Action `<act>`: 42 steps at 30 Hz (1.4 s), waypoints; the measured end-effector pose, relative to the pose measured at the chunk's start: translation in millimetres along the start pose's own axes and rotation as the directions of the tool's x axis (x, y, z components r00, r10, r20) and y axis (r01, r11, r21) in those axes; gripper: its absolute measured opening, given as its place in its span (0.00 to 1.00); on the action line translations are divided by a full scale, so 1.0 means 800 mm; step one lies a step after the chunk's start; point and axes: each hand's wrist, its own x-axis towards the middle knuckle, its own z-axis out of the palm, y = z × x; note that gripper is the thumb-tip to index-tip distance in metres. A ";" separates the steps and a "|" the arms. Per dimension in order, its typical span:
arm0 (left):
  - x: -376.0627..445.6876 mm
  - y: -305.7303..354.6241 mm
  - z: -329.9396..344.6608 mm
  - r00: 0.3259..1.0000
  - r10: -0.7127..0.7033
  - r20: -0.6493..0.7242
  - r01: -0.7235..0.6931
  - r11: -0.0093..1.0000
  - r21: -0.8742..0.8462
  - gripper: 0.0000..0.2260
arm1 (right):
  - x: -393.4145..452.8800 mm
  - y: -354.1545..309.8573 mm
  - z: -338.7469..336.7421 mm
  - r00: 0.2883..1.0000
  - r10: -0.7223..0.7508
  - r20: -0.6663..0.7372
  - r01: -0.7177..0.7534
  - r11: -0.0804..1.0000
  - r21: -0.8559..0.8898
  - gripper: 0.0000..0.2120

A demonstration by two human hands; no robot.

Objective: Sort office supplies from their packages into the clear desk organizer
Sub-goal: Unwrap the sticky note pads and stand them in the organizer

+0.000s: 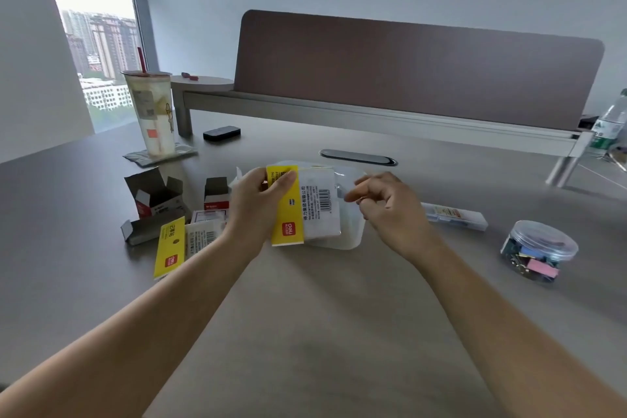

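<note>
With the left hand [252, 200] gripping the yellow-headed clear plastic packet [305, 210], keep the empty, loosely curled right hand [386, 204] steady to open it over the clear plastic organizer [349, 231].

You hold a yellow-and-white packet [305, 207] tilted above the clear organizer [349, 234], which sits mid-bench. Left of it lie a second yellow packet [169, 248] and opened small boxes [156, 200]. To the right lie a long clear case [454, 215] and a round tub of coloured binder clips [537, 249].
</note>
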 end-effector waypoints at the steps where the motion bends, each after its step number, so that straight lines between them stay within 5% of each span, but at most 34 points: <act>1: 0.001 0.002 0.000 1.000 0.006 -0.002 -0.006 1.000 -0.020 0.06 | 0.002 -0.002 -0.001 1.000 -0.007 -0.004 0.007 1.000 -0.018 0.09; 13: 0.029 0.024 0.003 0.995 -0.016 0.100 0.022 0.998 -0.051 0.06 | 0.048 -0.022 -0.006 0.985 0.144 0.095 -0.165 0.949 0.269 0.04; 20: 0.059 0.031 0.000 0.997 0.035 0.068 -0.032 0.998 -0.046 0.07 | 0.084 -0.025 0.003 0.989 0.109 0.102 -0.140 0.918 0.372 0.06; 29: 0.083 0.032 0.003 0.993 0.116 -0.028 -0.115 0.992 0.061 0.09 | 0.113 -0.016 0.013 0.964 0.137 0.226 -0.255 0.707 0.660 0.07; 37: 0.099 0.031 0.002 0.985 -0.102 0.142 0.120 0.984 -0.128 0.08 | 0.122 -0.011 0.008 0.992 -0.011 0.127 -0.040 0.917 0.396 0.12; 42: 0.101 0.030 0.001 0.978 -0.125 0.168 0.146 0.983 -0.115 0.07 | 0.124 -0.007 0.012 0.998 -0.038 0.055 0.016 0.933 0.359 0.12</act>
